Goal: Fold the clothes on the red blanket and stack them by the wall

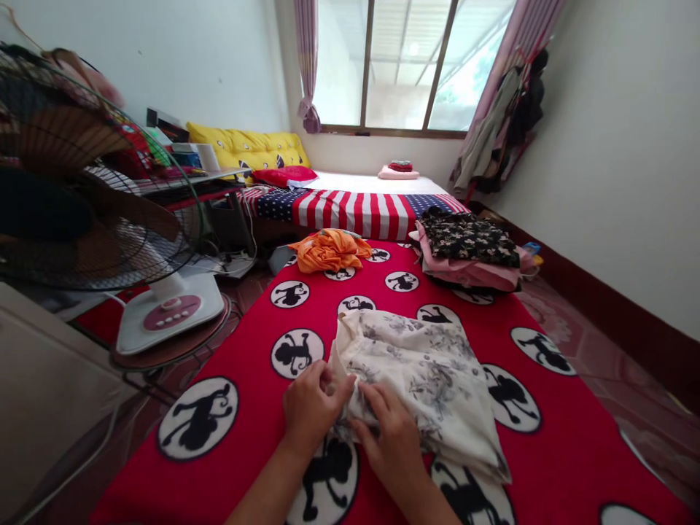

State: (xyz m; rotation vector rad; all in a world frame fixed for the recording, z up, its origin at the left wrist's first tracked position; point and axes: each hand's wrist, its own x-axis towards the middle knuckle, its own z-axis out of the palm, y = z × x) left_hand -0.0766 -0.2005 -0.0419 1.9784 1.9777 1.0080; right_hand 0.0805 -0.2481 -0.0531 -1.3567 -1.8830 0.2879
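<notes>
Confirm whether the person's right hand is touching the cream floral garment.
Touching: the head view shows the right hand resting its fingers directly on the cream floral garment, with no gap.

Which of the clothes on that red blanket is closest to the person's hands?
The cream floral one: the left hand and right hand both hold it. The orange bundle and the dark floral pile lie farther up the blanket.

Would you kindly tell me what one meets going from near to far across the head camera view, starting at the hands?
Left hand and right hand → cream floral cloth → orange cloth → stars-and-stripes bedspread → folded pink cloth → window
</notes>
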